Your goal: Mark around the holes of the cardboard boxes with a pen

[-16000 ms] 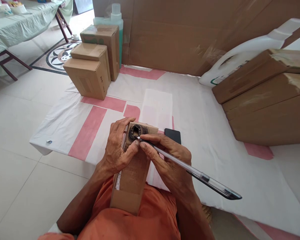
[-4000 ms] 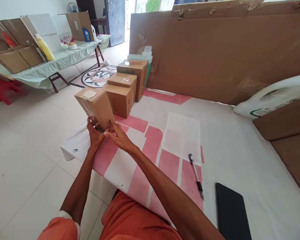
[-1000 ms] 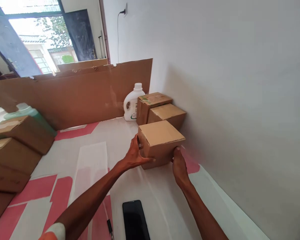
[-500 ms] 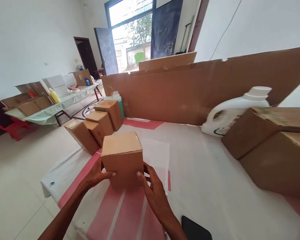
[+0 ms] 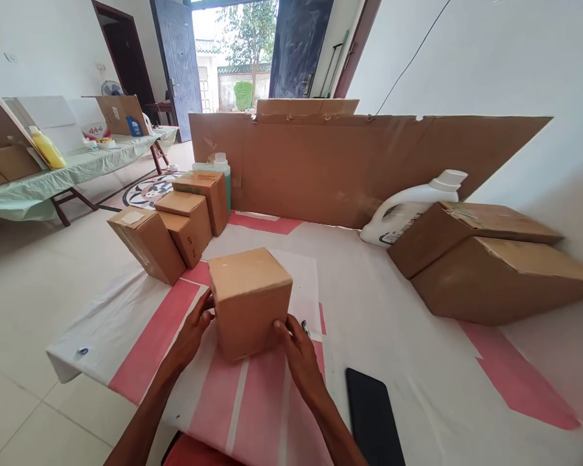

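A plain brown cardboard box (image 5: 252,317) stands before me at the table's near side, one corner turned towards me. My left hand (image 5: 194,330) presses against its left side, fingers partly hidden behind it. With its thumb on the front face and its fingers around the right edge, my right hand (image 5: 298,353) grips the same box. Whether the box's base rests fully on the cloth I cannot tell. Just beyond my right fingers lies a small dark and silver object (image 5: 305,328), perhaps a pen. A white sheet (image 5: 304,278) lies behind the box.
Several cardboard boxes (image 5: 189,204) stand at the left, near a bottle of green liquid (image 5: 227,178). On the right are a white jug (image 5: 398,213) and two larger boxes (image 5: 476,278). A black phone-like slab (image 5: 375,414) lies near my right forearm. A cardboard panel (image 5: 311,168) walls the back.
The box has turned, bringing a corner forward. My left thumb has come off its front face to the left side. The view has shifted, showing more of the black slab.
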Demonstrator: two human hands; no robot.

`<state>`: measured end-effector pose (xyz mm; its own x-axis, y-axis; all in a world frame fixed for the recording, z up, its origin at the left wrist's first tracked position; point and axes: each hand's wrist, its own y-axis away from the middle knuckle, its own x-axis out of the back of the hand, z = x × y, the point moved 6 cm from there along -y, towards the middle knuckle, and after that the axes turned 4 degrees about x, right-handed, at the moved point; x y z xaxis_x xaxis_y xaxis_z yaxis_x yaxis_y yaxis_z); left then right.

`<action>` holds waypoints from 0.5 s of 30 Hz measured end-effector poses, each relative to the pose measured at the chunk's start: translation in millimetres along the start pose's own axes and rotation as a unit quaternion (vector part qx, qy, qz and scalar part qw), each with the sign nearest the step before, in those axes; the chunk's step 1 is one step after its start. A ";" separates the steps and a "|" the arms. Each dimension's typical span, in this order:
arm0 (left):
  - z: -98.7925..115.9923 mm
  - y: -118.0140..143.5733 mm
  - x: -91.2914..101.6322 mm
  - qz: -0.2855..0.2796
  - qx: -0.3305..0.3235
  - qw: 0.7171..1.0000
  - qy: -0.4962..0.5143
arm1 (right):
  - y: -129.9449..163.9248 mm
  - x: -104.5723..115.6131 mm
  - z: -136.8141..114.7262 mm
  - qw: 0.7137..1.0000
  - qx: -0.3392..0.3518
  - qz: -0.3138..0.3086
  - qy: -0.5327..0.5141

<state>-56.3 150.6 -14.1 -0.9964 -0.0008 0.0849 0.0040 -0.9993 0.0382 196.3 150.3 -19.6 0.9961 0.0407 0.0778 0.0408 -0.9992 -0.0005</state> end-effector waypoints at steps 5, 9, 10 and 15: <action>19.3 25.3 4.8 0.089 -0.018 0.996 -0.017 | 4.6 -13.1 -15.9 1.000 0.006 0.000 0.015; 26.3 46.9 12.2 0.117 -0.033 0.992 -0.021 | 15.5 -31.7 -8.3 1.000 -0.012 -0.022 -0.003; 24.5 51.4 13.6 0.122 -0.031 0.992 -0.024 | 18.1 -34.3 -4.2 0.999 -0.021 -0.023 -0.007; 8.3 65.8 7.7 0.095 -0.009 0.995 -0.015 | 27.8 -29.0 6.7 0.998 -0.060 0.000 0.001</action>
<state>-63.0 85.2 -2.7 -0.9749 -0.1888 0.1176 0.1902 -0.9817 0.0005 169.0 121.4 -28.6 0.9959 0.0416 0.0806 0.0318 -0.9924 0.1192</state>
